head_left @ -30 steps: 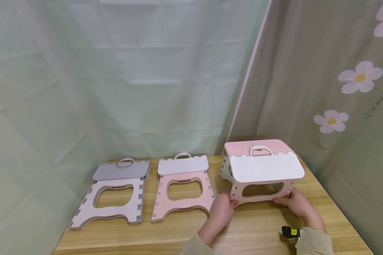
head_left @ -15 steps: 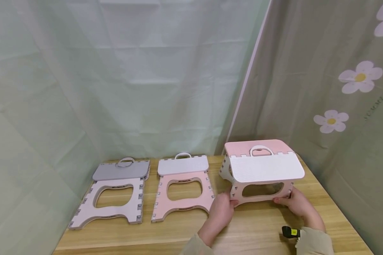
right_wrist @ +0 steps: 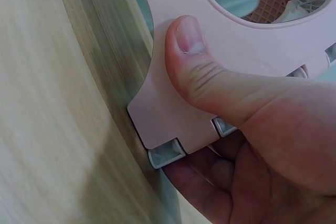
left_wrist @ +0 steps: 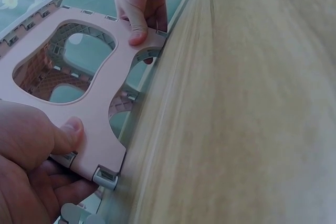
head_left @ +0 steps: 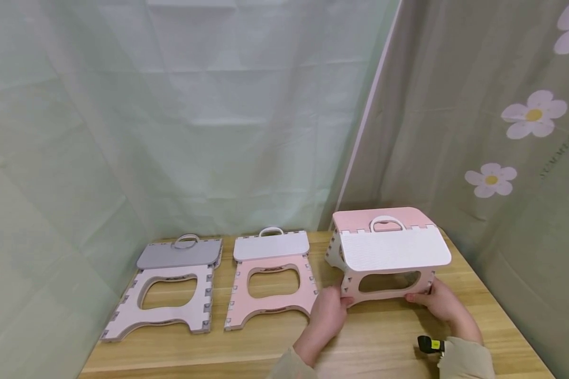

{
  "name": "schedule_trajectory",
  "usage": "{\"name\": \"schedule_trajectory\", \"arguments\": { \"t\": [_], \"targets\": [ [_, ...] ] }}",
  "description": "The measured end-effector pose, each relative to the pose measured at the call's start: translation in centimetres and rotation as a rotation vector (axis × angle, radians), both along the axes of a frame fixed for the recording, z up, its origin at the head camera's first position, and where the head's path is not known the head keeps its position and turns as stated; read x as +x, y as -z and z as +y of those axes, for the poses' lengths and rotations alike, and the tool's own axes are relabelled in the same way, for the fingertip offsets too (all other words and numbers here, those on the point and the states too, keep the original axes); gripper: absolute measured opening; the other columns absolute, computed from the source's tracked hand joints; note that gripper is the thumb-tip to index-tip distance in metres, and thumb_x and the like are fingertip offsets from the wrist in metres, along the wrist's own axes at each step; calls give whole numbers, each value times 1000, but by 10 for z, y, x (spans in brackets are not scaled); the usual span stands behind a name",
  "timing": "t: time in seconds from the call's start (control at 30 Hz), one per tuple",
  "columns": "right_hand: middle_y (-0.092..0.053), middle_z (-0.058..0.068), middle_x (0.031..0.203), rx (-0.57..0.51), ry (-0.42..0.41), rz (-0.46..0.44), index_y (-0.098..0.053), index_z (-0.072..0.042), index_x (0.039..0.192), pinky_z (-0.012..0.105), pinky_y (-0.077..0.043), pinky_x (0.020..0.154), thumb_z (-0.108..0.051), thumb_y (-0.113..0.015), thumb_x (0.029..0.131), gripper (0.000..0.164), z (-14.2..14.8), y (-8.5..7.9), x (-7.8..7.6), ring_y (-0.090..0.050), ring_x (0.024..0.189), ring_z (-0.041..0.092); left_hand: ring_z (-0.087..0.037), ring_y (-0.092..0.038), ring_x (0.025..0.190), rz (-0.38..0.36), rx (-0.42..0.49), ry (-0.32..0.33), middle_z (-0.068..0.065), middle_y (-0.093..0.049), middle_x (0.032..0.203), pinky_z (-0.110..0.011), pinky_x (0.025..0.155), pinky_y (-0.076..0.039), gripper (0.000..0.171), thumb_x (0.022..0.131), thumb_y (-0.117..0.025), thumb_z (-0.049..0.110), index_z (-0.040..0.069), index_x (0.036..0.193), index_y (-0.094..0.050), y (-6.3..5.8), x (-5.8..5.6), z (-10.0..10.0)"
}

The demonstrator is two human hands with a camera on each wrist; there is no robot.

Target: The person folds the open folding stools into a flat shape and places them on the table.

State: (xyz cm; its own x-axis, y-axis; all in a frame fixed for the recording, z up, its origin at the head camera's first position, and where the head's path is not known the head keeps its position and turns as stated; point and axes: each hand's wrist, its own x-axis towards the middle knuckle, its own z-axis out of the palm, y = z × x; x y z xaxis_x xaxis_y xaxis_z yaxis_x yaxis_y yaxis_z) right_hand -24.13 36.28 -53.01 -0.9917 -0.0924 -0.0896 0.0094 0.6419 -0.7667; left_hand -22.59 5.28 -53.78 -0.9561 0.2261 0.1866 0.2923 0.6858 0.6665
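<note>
An unfolded step stool (head_left: 393, 250) with a pink and white top and a white loop handle stands at the right of the wooden table. My left hand (head_left: 329, 314) grips the lower left corner of its pale pink front leg panel, thumb on the face and fingers behind. At the opposite lower corner my right hand (head_left: 441, 304) holds the same panel, its thumb (right_wrist: 189, 51) flat on the front and its fingers curled behind the edge. Through the panel's oval opening the ribbed underside shows in the left wrist view. The stool's feet are right at the tabletop.
A folded pink stool (head_left: 272, 281) with a white top lies just left of my left hand. Further left lies a folded white stool (head_left: 166, 295) with a grey top. Curtains (head_left: 246, 116) hang behind the wooden table (head_left: 246, 358). A black strap end (head_left: 429, 345) sticks out by my right sleeve.
</note>
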Motion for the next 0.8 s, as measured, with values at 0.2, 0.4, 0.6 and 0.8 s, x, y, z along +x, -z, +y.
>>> {"name": "schedule_trajectory", "arguments": {
  "t": [0.2,0.4,0.6,0.8],
  "targets": [
    [-61,29,137,6,0,8,-51,9,144,58,-42,103,-23,-87,92,71,-2,-1,0,-53,124,40,-21,-74,88,0,-9,-2,-12,-78,96,-38,72,-58,22,97,-79,20,6,113,-71,0,-1,-1],
    [-60,29,140,11,1,11,-51,9,145,59,-41,105,-23,-87,92,72,-2,-1,0,-53,125,41,-21,-73,85,3,-8,-2,-12,-77,95,-38,71,-58,21,97,-79,19,6,111,-71,0,0,0],
    [-60,29,141,-8,-13,26,-51,9,145,55,-42,104,-20,-87,92,71,-2,0,0,-53,125,39,-20,-73,84,2,-4,-3,-11,-77,93,-38,70,-57,20,97,-79,19,6,109,-71,0,0,0],
    [-54,33,146,-29,-11,1,-46,10,149,62,-38,107,-21,-87,92,76,-2,0,0,-49,130,44,-21,-73,84,6,-6,0,-11,-76,92,-37,69,-57,19,97,-79,19,6,107,-71,1,0,0]
  ]
}}
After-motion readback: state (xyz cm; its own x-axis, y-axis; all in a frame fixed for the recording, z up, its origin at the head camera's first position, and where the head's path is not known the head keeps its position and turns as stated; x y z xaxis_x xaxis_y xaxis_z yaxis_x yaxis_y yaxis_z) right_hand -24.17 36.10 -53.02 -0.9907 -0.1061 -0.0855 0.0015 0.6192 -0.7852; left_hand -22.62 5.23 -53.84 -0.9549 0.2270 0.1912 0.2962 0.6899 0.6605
